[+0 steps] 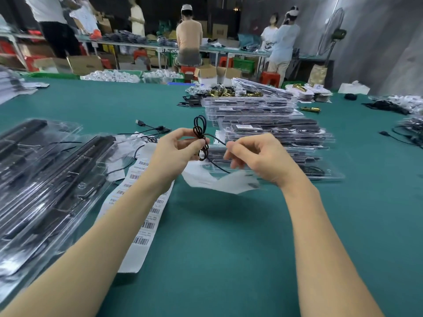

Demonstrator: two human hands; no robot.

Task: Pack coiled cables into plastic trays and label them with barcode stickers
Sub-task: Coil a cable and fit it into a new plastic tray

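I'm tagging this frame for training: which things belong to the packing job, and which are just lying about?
Job:
black cable, in the grip of the left hand and right hand
barcode sticker strip
plastic trays
packed tray stack

Lying about:
brass parts
floor fan
cardboard boxes

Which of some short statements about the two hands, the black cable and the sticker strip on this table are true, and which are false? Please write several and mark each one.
1. The left hand pinches the coiled black cable above the table. True.
2. The right hand lies flat and open on the green table. False: it is raised, its fingers curled, pinching the loose end of the cable.
3. The barcode sticker strip lies on the table under the left forearm. True.
4. The cable already sits inside a plastic tray. False: it is held in the air between both hands.
5. A stack of packed clear trays stands beyond the hands. True.
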